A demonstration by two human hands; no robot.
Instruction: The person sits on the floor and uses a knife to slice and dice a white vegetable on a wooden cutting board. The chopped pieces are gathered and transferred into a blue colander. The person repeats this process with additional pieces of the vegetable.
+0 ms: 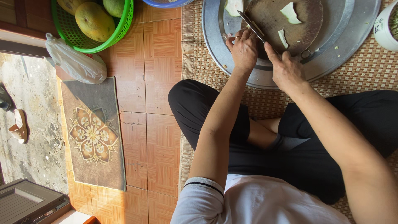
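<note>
Seated cross-legged on a woven mat (257, 103), working over a round wooden cutting board (306, 31) set inside a wide metal tray (352, 41) at the far side of the scene. Right hand (287, 71) closed around the handle of a knife (252, 25), blade angled up and left across the board's near-left edge. Left hand (244, 49) curled just left of the blade, fingers bent down at the board's rim; cannot tell whether anything is pinched under them, since the knuckles hide it. Already cut: a pale green slice (290, 12) lying far on the board, a thin sliver (283, 38) nearer the hands, and another pale piece (233, 6) on the tray left of the board. Still whole, by the look of it: yellow-green fruits (94, 20) in a green plastic basket (124, 25) far left on the tiled floor, well apart from the board. Judged only partly done, with few pieces cut so far.
</note>
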